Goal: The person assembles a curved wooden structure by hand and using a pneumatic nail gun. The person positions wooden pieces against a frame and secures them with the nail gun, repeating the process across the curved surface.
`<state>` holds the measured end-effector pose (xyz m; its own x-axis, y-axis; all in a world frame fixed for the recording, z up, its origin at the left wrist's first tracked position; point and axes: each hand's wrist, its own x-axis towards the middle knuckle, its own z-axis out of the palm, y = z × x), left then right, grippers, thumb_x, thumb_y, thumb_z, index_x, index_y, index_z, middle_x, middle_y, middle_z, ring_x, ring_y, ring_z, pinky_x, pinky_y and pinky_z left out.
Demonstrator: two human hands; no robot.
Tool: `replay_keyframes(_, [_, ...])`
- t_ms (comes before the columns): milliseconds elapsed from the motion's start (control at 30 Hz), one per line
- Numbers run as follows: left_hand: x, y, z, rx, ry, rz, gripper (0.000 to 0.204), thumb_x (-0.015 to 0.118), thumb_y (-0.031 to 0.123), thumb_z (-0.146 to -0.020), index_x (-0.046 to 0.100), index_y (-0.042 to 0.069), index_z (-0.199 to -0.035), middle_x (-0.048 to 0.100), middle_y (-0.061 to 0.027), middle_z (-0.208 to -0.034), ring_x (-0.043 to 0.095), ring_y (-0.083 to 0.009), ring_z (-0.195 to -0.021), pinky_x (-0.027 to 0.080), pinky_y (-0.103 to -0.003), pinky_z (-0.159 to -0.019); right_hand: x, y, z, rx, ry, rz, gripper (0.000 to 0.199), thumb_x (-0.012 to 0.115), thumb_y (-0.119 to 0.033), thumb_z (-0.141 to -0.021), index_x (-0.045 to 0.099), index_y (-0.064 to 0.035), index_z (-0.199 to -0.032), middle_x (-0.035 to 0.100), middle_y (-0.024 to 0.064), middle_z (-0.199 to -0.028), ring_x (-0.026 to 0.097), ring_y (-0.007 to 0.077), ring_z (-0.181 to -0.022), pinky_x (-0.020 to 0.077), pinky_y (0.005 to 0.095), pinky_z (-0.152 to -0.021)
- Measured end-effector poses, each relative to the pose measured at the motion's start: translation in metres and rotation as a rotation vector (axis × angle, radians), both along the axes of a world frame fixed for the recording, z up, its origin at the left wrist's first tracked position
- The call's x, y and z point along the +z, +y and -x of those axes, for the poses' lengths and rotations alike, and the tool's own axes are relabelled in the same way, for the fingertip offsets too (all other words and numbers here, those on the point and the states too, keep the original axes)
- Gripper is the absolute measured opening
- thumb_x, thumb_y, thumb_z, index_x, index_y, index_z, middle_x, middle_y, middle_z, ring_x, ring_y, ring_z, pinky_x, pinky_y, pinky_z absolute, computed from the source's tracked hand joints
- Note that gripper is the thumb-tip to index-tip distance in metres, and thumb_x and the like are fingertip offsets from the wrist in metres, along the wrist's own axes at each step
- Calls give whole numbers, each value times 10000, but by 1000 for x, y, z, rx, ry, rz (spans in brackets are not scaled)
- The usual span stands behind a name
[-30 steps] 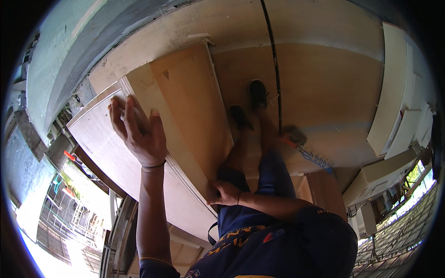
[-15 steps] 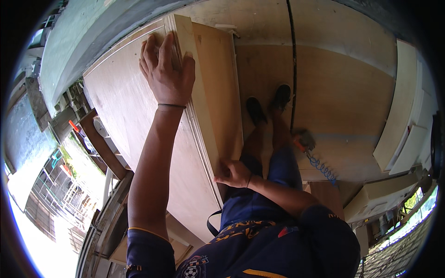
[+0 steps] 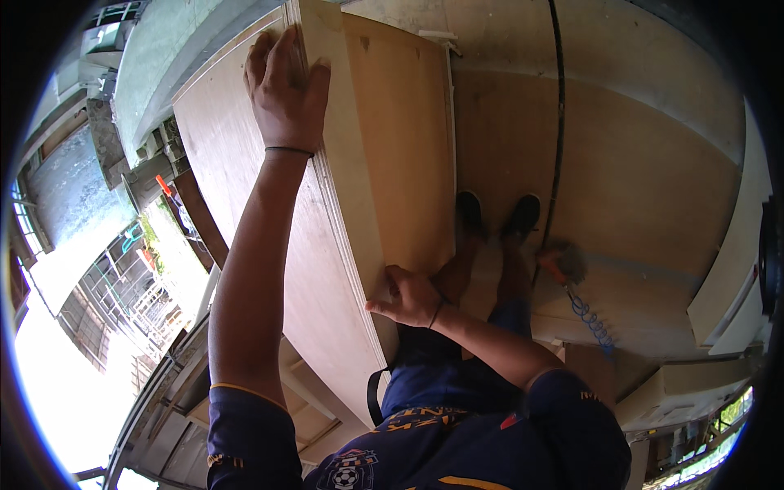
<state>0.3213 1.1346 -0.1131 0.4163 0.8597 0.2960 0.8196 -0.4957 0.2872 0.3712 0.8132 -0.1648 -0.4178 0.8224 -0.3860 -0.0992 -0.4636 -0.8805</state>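
Observation:
A light plywood cabinet [image 3: 416, 147] stands in front of me, its large pale side panel [image 3: 237, 155] on the left and a layered edge running toward my body. At the far end of that edge, my left hand [image 3: 287, 94] grips it, the fingers over the pale panel and the thumb on the other side. Closer to my waist, my right hand [image 3: 411, 297] holds the same edge. Its thumb points across the edge, while its other fingers are curled on the inner side and partly hidden.
Right of my feet, an orange tool [image 3: 562, 263] with a coiled blue hose [image 3: 590, 318] lies on the wooden floor [image 3: 645, 180]. A dark seam [image 3: 559, 106] crosses the floor. Pale boards [image 3: 731, 286] lean at the right, beside a cream box [image 3: 686, 392]. A bright opening is at the left.
The view has shifted, so my feet, the tool and the floor seam appear farther right and lower. Both hands stay on the edge; my right thumb now reaches more across it.

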Motion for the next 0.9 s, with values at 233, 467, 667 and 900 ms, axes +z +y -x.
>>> replay_keyframes(233, [1, -2, -1, -8, -27, 12, 551, 704, 231, -765, 581, 86, -1282, 491, -214, -1335, 435, -376, -1275, 376, -467, -1048, -18, -11, 14, -87, -38, -37, 644, 739, -564, -754, 575, 30, -943, 612, 137, -772, 627, 248, -678, 520, 353, -636])
replay_keyframes(467, [2, 4, 1, -33, 21, -17, 552, 704, 232, -761, 583, 83, -1278, 486, -222, -1332, 439, -379, -1270, 380, -468, -1045, -15, -6, 12, -75, -8, -3, 657, 753, -571, -733, 577, 34, -916, 610, 128, -725, 627, 245, -633, 521, 348, -606])
replay_keyframes(667, [4, 2, -1, -43, 44, -60, 531, 718, 211, -793, 583, 62, -1284, 503, -183, -1336, 486, -318, -1261, 403, -407, -1050, -10, -4, 10, -100, -48, -35, 650, 754, -571, -723, 572, 31, -886, 599, 125, -688, 628, 250, -615, 520, 353, -595])
replay_keyframes(900, [5, 1, 0, -50, 51, -33, 532, 724, 221, -789, 587, 58, -1276, 512, -182, -1321, 493, -322, -1250, 406, -407, -1046, -7, -4, 6, -72, -51, 4, 649, 755, -569, -711, 569, 25, -895, 602, 118, -689, 629, 248, -617, 516, 354, -597])
